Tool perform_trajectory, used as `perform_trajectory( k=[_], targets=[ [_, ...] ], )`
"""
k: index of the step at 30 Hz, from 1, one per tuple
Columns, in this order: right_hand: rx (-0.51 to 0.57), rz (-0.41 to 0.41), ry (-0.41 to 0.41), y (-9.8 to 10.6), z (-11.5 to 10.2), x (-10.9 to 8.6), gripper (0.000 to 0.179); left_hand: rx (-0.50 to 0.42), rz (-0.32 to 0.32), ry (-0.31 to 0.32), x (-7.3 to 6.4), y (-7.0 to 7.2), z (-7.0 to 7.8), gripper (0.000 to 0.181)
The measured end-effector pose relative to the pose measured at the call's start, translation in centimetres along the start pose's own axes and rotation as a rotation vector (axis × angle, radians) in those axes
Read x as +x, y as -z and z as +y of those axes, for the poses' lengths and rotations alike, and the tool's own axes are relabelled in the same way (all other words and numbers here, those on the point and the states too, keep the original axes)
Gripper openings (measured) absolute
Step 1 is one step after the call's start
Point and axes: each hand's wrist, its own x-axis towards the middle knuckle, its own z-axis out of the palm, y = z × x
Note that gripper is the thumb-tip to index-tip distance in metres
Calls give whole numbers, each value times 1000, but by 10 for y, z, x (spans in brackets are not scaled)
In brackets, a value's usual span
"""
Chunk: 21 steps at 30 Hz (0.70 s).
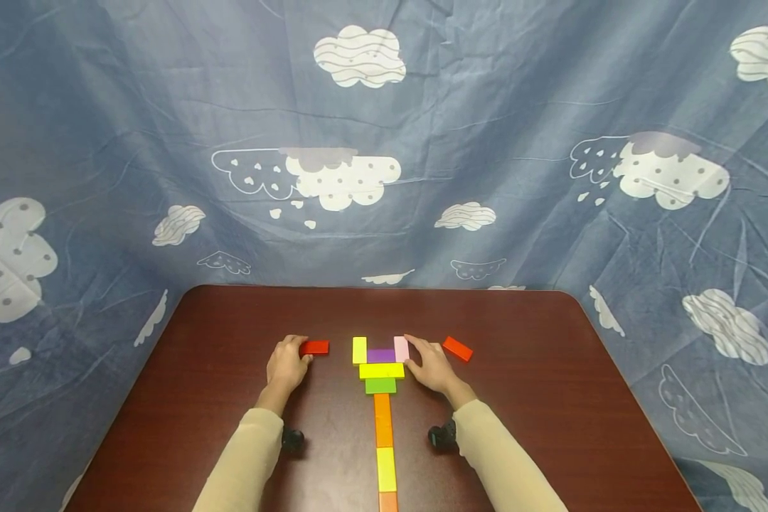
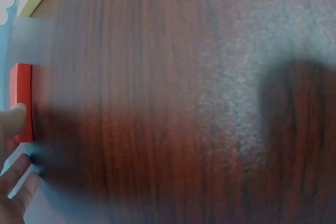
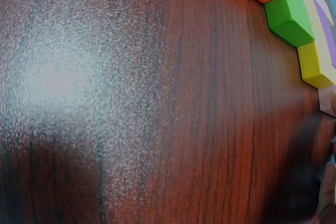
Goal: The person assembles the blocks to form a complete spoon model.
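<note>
My left hand [image 1: 286, 364] holds the left end of a red block [image 1: 316, 347], which lies flat. The left wrist view shows the thumb on that red block [image 2: 23, 85], with other fingers beside its end. My right hand [image 1: 433, 364] pinches a pink block [image 1: 401, 349] between thumb and finger at the right of a block figure. A purple block [image 1: 380, 355] lies between the pink one and an upright yellow-green block [image 1: 359, 350]. Below them run a crosswise yellow block [image 1: 382, 370], a green block [image 1: 380, 385] and an orange block [image 1: 382, 419].
Another red block [image 1: 457, 348] lies slanted, right of my right hand. A yellow block [image 1: 387, 469] and a further orange one [image 1: 387, 501] continue the column toward me. All rest on a dark brown table [image 1: 518, 398]. A cloud-patterned blue curtain [image 1: 422, 121] hangs around it.
</note>
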Motion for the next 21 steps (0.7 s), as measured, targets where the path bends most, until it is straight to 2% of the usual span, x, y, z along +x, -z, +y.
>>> perform_trajectory(
  k=[5, 10, 16, 21],
  targets=[
    [-3, 3, 2, -1, 1, 0, 57, -1, 34, -11, -2, -2, 0, 34],
    [1, -14, -16, -1, 1, -1, 57, 15, 40, -15, -7, -1, 1, 32],
    [-13, -11, 0, -1, 3, -3, 58, -24, 50, -4, -11, -2, 2, 31],
    [-7, -16, 7, 0, 5, -6, 58, -54, 60, -10, -13, -1, 9, 30]
  ],
)
